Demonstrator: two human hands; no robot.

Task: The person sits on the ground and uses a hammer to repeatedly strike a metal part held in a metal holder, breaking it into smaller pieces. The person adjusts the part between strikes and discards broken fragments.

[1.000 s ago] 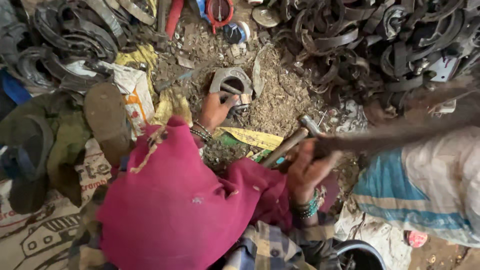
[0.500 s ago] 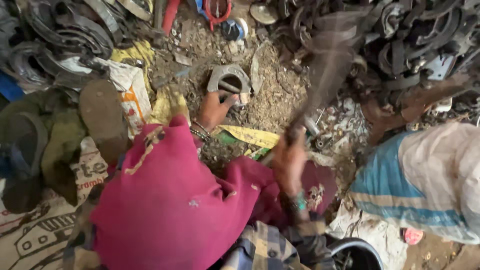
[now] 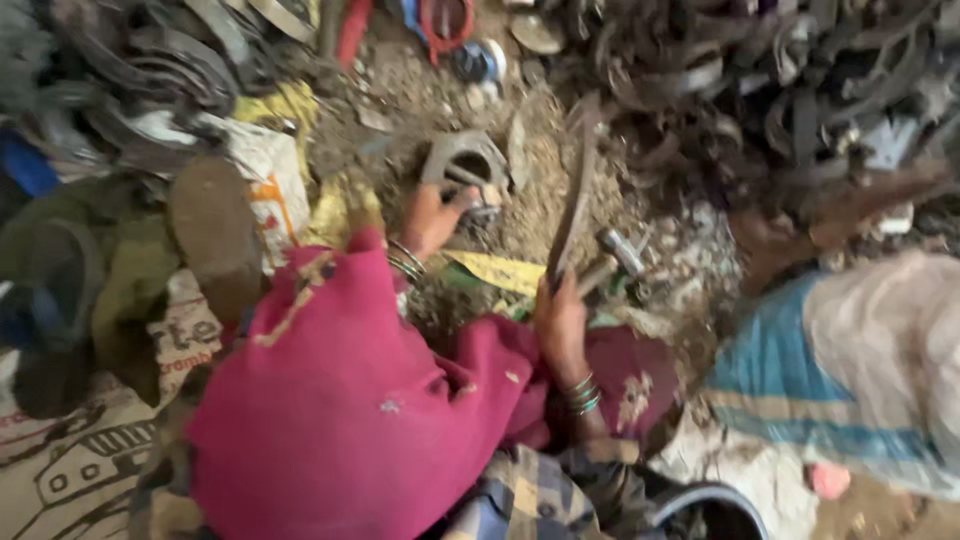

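Head view blurs our hammer (image 3: 575, 195), handle upright, head far; right hand (image 3: 562, 322) clamps it, left hand (image 3: 432, 218) grips the curved metal piece (image 3: 465, 160)

Left hand (image 3: 432, 218) outstretched forward and down, right hand (image 3: 562, 322) fisted, raised.

We're in dim, flat, warm light with no glare and soft shadows; the raised tool (image 3: 575, 190) at upper centre smears with motion, and the frame's edges blur.
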